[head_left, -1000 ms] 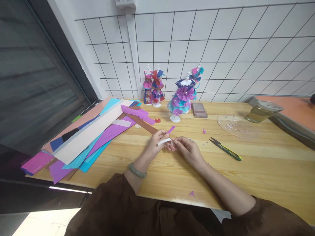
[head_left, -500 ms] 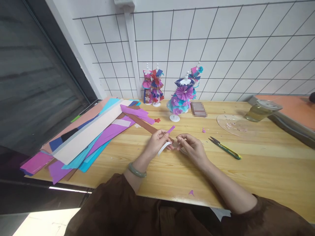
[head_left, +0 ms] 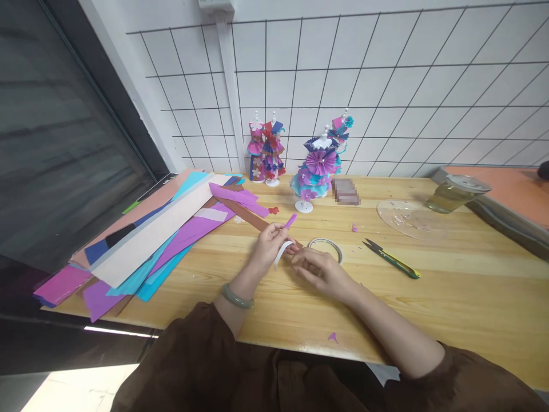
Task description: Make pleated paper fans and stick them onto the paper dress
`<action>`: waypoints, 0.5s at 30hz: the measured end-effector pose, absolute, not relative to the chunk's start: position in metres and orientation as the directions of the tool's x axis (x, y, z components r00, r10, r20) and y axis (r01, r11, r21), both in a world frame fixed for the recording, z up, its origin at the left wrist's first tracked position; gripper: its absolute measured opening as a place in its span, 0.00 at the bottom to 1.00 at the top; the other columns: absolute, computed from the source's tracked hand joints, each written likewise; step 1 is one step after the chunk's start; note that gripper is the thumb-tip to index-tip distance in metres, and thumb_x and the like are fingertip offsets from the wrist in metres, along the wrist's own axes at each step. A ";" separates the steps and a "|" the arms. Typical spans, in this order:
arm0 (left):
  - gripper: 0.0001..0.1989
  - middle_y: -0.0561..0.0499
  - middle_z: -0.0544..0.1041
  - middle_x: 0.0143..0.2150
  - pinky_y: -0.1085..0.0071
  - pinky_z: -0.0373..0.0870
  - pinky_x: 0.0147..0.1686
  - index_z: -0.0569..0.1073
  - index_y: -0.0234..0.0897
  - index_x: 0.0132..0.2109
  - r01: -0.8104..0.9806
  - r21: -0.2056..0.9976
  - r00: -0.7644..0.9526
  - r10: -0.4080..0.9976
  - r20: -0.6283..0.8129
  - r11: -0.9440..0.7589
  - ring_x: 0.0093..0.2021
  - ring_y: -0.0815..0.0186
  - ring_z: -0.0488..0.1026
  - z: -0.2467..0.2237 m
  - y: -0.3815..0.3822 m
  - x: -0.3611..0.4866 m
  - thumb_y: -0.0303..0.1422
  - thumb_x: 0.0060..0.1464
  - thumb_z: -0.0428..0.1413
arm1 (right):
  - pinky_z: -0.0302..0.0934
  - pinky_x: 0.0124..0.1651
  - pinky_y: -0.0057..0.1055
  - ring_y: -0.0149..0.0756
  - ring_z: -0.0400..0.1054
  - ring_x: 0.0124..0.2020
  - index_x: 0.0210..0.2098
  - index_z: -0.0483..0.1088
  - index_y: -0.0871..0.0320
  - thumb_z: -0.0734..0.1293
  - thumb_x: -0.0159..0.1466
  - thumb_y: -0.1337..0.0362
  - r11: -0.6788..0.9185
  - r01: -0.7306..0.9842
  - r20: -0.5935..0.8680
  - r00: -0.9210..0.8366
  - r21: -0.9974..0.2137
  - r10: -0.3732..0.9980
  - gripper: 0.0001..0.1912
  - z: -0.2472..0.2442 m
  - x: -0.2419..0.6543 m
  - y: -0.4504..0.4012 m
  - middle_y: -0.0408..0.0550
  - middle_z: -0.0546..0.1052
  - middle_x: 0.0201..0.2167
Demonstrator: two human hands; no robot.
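Observation:
My left hand (head_left: 270, 243) is closed on a small purple paper strip (head_left: 291, 220), which sticks up past the fingertips. A curved white strip (head_left: 281, 254) hangs between my two hands, its upper end at the fingers. My right hand (head_left: 321, 272) is beside it, fingers bent toward the left fingertips; whether they pinch anything is too small to tell. Just behind my right hand a ring-shaped roll of tape (head_left: 340, 252) lies flat on the table. A brown paper strip (head_left: 246, 216) runs under my left hand.
Coloured paper strips (head_left: 141, 243) are piled at the left. Decorated dress figures (head_left: 321, 163) stand at the back. Green-handled snips (head_left: 394, 260), a clear dish (head_left: 401, 220) and a cup (head_left: 454, 194) are at the right. A purple scrap (head_left: 333, 336) lies near the front edge.
Both hands have shifted slightly left, with the purple strip. My right hand has moved down and left, uncovering the tape roll.

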State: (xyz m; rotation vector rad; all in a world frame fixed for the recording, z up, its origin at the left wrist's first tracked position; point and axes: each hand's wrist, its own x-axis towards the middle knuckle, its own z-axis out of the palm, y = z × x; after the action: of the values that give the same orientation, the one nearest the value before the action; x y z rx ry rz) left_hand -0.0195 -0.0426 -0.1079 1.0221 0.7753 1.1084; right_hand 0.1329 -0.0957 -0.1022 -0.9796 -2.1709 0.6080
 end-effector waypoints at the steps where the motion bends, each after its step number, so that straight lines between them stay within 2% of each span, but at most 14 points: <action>1: 0.16 0.53 0.72 0.25 0.75 0.69 0.22 0.62 0.35 0.37 -0.341 0.933 0.273 0.962 -0.014 0.110 0.22 0.69 0.72 -0.108 -0.042 -0.020 0.41 0.47 0.56 | 0.59 0.34 0.29 0.32 0.65 0.30 0.36 0.68 0.57 0.59 0.61 0.63 0.611 0.470 0.381 -0.497 -0.637 0.779 0.08 -0.103 0.133 -0.096 0.48 0.73 0.30; 3: 0.16 0.53 0.72 0.24 0.76 0.68 0.22 0.63 0.34 0.37 -0.344 0.932 0.252 0.967 -0.021 0.110 0.22 0.70 0.72 -0.109 -0.041 -0.020 0.40 0.47 0.56 | 0.59 0.36 0.29 0.33 0.67 0.32 0.37 0.69 0.57 0.58 0.62 0.64 0.604 0.481 0.364 -0.503 -0.636 0.784 0.09 -0.103 0.133 -0.096 0.48 0.74 0.31; 8: 0.15 0.53 0.72 0.24 0.77 0.66 0.22 0.63 0.34 0.37 -0.336 0.935 0.238 0.971 -0.036 0.117 0.23 0.70 0.72 -0.108 -0.040 -0.021 0.39 0.47 0.56 | 0.60 0.32 0.27 0.30 0.67 0.27 0.39 0.69 0.57 0.57 0.62 0.67 0.575 0.529 0.330 -0.489 -0.623 0.807 0.11 -0.100 0.133 -0.096 0.47 0.75 0.30; 12: 0.14 0.53 0.72 0.24 0.78 0.66 0.23 0.63 0.34 0.37 -0.353 0.928 0.226 0.973 -0.038 0.118 0.22 0.71 0.71 -0.107 -0.040 -0.021 0.38 0.47 0.56 | 0.61 0.41 0.32 0.35 0.68 0.38 0.40 0.69 0.56 0.59 0.61 0.68 0.663 0.453 0.408 -0.541 -0.596 0.736 0.10 -0.101 0.132 -0.095 0.50 0.74 0.37; 15: 0.14 0.53 0.72 0.24 0.77 0.66 0.22 0.62 0.35 0.36 -0.373 0.919 0.226 0.973 -0.042 0.126 0.23 0.71 0.71 -0.107 -0.040 -0.021 0.38 0.47 0.56 | 0.62 0.39 0.31 0.34 0.69 0.36 0.37 0.70 0.56 0.60 0.61 0.66 0.673 0.439 0.394 -0.571 -0.595 0.720 0.08 -0.104 0.133 -0.094 0.49 0.76 0.33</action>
State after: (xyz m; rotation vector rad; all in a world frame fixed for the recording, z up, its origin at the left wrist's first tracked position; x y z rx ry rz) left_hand -0.0210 -0.0397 -0.1073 0.9521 0.8071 1.1534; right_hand 0.1326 -0.0944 -0.1036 -0.8893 -2.2588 0.5837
